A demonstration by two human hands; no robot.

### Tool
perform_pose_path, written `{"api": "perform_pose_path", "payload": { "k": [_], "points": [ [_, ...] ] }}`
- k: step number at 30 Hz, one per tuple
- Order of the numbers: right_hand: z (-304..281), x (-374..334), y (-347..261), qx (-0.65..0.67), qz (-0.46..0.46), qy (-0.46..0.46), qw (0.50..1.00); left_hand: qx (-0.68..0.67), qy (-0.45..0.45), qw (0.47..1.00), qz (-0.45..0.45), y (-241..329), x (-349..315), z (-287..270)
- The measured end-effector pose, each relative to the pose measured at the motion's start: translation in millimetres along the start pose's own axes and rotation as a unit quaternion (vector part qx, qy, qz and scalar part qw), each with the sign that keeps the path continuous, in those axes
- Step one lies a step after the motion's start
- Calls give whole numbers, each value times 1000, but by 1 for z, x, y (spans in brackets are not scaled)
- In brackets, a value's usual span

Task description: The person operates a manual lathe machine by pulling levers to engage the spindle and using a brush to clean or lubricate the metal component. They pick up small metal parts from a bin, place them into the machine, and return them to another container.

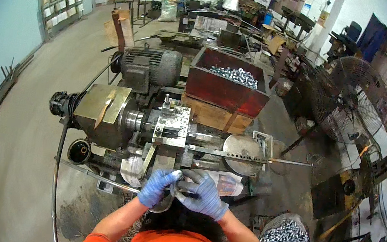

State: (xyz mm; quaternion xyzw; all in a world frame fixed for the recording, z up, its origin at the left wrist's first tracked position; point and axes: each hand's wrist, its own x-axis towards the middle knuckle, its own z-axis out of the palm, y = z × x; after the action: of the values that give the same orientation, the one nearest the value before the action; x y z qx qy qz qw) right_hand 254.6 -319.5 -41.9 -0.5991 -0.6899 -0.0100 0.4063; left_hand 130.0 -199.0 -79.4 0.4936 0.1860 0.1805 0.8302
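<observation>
While blue fabric-gloved fingers (194, 176) meet, blocky metal slide (178, 127) stands beyond.

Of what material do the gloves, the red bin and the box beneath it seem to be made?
Gloves: probably flexible fabric, perhaps coated; blue with greyish fingers, following the hands' shape closely.
Red bin: perhaps painted metal, worn finish; dark patches break the red.
Box beneath it: likely wood, seemingly unpainted, judging by its tan-brown colour.

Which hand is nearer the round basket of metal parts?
Right. The right hand is left of the basket and higher in the picture; the left hand is farther left, past the right hand.
</observation>
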Motion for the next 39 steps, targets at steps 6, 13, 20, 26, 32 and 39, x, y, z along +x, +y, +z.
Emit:
{"api": "perform_pose_path", "payload": {
  "k": [6, 13, 20, 26, 32, 39],
  "points": [
    [3, 9, -2, -82, -10, -76, 994, 282, 62, 955, 63, 17, -2, -3],
    [13, 35, 1, -101, -34, -152, 983, 321, 118, 926, 161, 8, 2, -25],
    [21, 75, 2, -51, -68, -174, 981, 544, 106, 827, 92, 92, -63, -100],
    [47, 153, 22, -172, -29, -186, 967, 794, 387, 469, -3, 125, -183, -215],
    [93, 198, 59, -278, 41, -276, 919, 725, 463, 493, -129, 58, -251, -265],
    [107, 203, 79, -214, 76, -278, 933, 650, 489, 564, -139, 52, -236, -257]
  ]
}}
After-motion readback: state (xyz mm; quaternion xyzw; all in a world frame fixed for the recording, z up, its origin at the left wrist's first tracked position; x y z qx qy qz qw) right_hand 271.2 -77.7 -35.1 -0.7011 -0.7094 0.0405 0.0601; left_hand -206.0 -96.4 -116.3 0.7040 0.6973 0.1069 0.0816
